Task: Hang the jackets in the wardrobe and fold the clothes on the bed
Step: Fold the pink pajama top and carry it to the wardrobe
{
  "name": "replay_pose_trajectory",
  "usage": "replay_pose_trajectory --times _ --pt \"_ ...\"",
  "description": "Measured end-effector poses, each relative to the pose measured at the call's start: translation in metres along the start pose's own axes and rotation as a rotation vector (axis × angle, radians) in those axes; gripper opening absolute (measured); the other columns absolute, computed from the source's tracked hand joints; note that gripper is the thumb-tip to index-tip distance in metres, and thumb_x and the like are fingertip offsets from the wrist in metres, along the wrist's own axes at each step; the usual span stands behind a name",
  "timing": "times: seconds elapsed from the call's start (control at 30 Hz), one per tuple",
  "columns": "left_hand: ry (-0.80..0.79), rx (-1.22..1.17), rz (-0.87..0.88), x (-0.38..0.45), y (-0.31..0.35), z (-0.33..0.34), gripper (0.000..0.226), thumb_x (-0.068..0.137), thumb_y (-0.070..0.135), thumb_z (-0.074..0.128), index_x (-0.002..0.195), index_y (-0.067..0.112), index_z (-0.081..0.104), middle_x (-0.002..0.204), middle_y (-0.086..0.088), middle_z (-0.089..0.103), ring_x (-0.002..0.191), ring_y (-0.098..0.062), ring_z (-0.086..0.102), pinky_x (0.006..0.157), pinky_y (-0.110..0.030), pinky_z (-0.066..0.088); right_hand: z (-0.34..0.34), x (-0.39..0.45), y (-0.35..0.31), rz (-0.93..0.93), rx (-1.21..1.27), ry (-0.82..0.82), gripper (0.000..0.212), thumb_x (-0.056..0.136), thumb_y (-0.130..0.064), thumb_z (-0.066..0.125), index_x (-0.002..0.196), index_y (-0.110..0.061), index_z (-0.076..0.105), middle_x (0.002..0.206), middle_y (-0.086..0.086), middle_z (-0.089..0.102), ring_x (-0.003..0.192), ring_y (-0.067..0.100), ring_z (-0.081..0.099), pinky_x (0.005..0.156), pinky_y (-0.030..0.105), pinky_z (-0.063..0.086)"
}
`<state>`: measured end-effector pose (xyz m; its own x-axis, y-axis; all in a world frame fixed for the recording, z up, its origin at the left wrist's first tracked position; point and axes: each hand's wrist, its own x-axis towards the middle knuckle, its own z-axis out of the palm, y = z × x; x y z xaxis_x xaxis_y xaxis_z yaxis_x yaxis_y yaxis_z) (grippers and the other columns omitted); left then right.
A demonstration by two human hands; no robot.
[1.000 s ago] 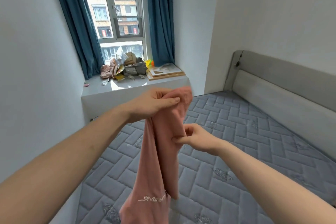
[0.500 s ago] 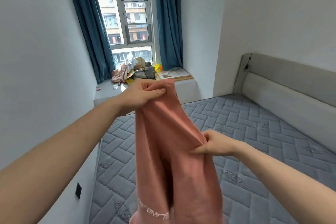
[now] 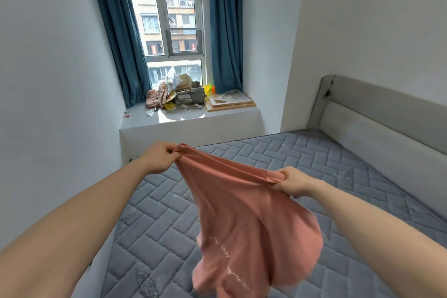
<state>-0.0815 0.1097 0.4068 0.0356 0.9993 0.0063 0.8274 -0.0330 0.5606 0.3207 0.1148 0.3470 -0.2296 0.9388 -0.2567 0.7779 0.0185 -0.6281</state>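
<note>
A: Hands, what are they doing?

B: The left hand [image 3: 161, 158] is gripping one end of the pink garment [image 3: 244, 215], fingers curled over a bunched edge. The right hand [image 3: 291, 184] is pinching the other end of the same edge, fingers closed tight on the hem. Both are holding cloth, neither one open.

A: Where is the garment sitting relative to the bed?

B: It is hanging in the air above the bed [image 3: 302, 162], over the quilted grey mattress, top edge stretched between the two hands, the rest drooping toward the near end of the bed. White lettering is showing low on the fabric.

A: Changes from half a second back?

B: The hands are now well apart; before, the right was pinching the cloth just under the left, and the garment was hanging as a narrow column. Now the edge is pulled wide and sloping. The left hand is also sitting lower against the window ledge [image 3: 188, 120] beyond the bed.

A: Arm pose?

B: Both forearms are reaching forward over the bed, left hand higher and farther toward the ledge, right hand lower, toward the headboard [image 3: 377, 116] side.
</note>
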Motion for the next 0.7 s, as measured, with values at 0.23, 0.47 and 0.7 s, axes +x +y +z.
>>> replay_pose_trajectory --times 0.23,0.47,0.7 --pt "0.328 -0.399 -0.078 0.068 0.083 -0.064 0.023 0.107 0.023 0.049 0.122 0.020 0.067 0.099 -0.007 0.075 0.084 -0.018 0.075 0.066 -0.032 0.059 -0.136 0.067 -0.076 -0.139 0.018 0.365 0.008 0.086 -0.015 0.066 0.079 -0.015 0.062 0.078 0.002 0.063 0.074 0.020 0.059 0.065 0.031 0.046" --pt "0.523 -0.346 0.022 0.093 0.147 -0.164 0.036 0.100 0.033 0.047 0.112 0.009 0.070 0.093 -0.004 0.063 0.082 -0.024 0.054 0.082 -0.039 0.048 -0.246 0.057 -0.150 -0.425 0.064 0.562 0.021 0.086 -0.041 0.076 0.096 -0.031 0.061 0.090 -0.006 0.072 0.081 0.014 0.068 0.062 0.033 0.051" --pt "0.640 -0.464 0.165 0.070 0.190 -0.194 0.041 0.101 0.043 0.044 0.108 0.008 0.066 0.092 -0.005 0.054 0.083 -0.022 0.046 0.076 -0.038 0.034 -0.278 0.015 -0.141 -0.381 0.048 0.620 0.039 0.076 -0.071 0.075 0.079 -0.033 0.081 0.075 -0.012 0.075 0.073 0.007 0.066 0.064 0.023 0.048"
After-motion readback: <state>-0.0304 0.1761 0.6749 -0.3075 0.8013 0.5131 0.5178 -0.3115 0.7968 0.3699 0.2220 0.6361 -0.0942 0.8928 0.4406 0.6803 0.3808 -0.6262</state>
